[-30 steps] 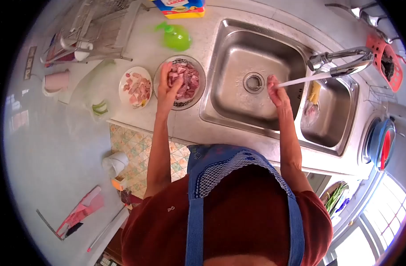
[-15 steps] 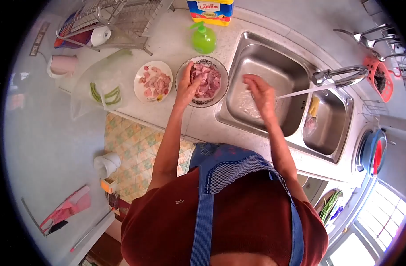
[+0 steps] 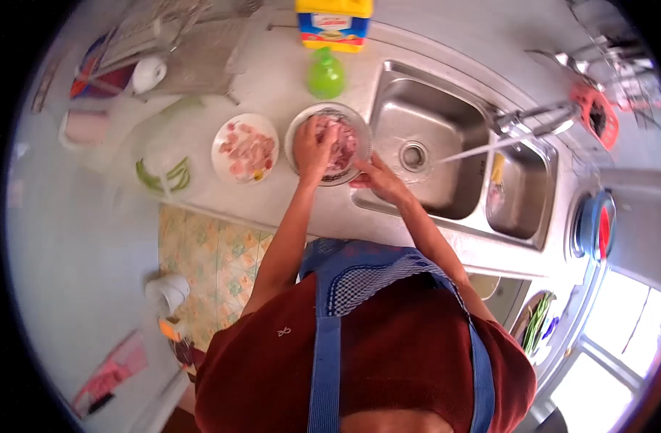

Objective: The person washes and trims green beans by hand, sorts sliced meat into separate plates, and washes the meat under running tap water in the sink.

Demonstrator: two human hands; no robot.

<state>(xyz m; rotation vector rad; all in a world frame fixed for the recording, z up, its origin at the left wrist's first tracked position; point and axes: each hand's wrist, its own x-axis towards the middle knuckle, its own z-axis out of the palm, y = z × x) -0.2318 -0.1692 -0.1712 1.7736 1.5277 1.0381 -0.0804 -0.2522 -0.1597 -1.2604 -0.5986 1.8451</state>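
A patterned metal-looking bowl (image 3: 296, 127) of raw meat pieces (image 3: 342, 153) sits on the counter beside the sink. My left hand (image 3: 314, 150) reaches into it, thumb and fingers closed about some of the meat, with the fingertips partly hidden and blurred. At the bowl's right edge is my right hand (image 3: 382, 180), its thumb and fingers closed at the rim. Just left of the bowl, a white plate (image 3: 219, 164) bears paler raw meat pieces (image 3: 248, 150). Water (image 3: 467, 152) streams from the faucet (image 3: 536, 119) into the larger sink basin (image 3: 446, 191).
Behind the bowl stand a green pump bottle (image 3: 325, 75) and a yellow-blue container (image 3: 333, 27). Green beans (image 3: 163, 175) lie in a clear bag at left, near a wire dish rack (image 3: 190, 50). A smaller basin (image 3: 521, 209) adjoins the large one. A red basket (image 3: 596, 119) hangs at right.
My right hand has moved left from over the sink basin to the bowl's rim, uncovering the drain. My left hand has gone deeper into the meat. The camera view has shifted slightly.
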